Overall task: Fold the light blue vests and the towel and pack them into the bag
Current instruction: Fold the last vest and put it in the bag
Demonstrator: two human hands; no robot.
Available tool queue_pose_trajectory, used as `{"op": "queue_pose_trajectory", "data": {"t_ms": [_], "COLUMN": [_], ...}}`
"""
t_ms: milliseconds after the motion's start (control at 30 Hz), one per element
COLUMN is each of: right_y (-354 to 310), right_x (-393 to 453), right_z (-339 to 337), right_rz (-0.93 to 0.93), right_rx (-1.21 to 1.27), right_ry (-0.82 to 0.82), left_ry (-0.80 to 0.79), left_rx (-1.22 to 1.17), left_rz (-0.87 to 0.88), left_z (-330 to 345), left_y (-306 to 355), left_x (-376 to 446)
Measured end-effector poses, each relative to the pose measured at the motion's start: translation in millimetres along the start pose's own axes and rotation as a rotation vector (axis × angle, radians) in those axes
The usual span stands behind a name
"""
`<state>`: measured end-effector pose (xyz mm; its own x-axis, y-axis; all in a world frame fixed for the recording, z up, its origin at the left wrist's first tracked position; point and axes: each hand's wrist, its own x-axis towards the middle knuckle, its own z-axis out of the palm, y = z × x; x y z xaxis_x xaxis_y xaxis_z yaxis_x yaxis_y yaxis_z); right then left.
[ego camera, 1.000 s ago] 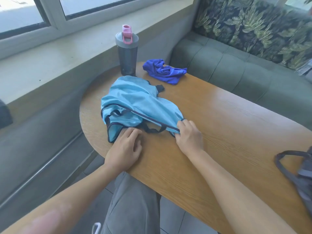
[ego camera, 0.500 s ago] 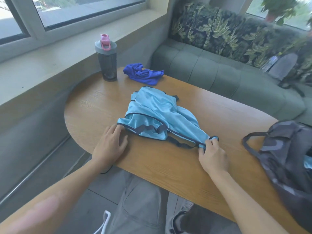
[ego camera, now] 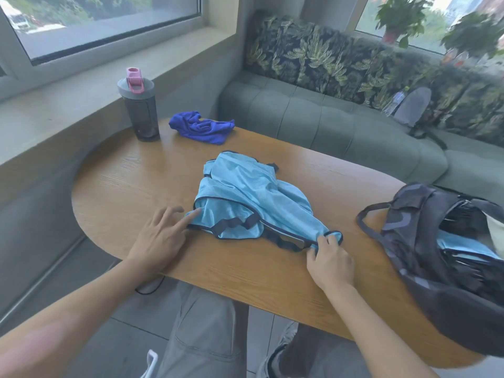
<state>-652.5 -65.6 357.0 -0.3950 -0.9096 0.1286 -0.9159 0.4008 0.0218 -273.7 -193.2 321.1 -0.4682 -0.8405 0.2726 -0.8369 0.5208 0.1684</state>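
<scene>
Vest [ego camera: 253, 203] unlabelled, both hands touching its edges.

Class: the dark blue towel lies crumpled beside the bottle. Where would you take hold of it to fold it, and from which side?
Probably the towel's right-hand corner, which sticks out flat toward the sofa, away from the bottle. Come from above on the right, since that edge lies free on the table, and pinch it between the fingers. The bunched middle gives no clear edge.
</scene>
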Motion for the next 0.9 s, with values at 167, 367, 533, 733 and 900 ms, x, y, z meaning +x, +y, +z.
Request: {"op": "queue_pose_trajectory", "data": {"t_ms": [167, 367, 533, 733, 900], "right_y": [15.4, -27.0, -81.1, -68.3, -60.7], "right_x": [26.7, 28.8, 1.9, -1.7, -12.0], "right_z": [-11.4, -26.3, -20.4, -5.5, 3.1], "right_rz": [0.059, 0.087, -0.252, -0.324, -0.416], "right_rx": [-0.001, 0.155, 0.535, 0.597, 0.335], "right_ry": [-0.090, 0.004, -0.113, -0.166, -0.150], "left_ry": [-0.029, -0.072, -0.087, -0.051, 0.098], "left_rx": [0.117, 0.063, -0.145, -0.372, -0.360], "left_rz": [0.305, 0.579, 0.673, 0.581, 0.216], "left_z": [3.1, -0.6, 3.9, 8.8, 7.3], "left_y": [-3.1, 33.5, 99.1, 110.2, 83.5], "left_x": [7.7, 14.1, 6.5, 4.3, 28.6]}}
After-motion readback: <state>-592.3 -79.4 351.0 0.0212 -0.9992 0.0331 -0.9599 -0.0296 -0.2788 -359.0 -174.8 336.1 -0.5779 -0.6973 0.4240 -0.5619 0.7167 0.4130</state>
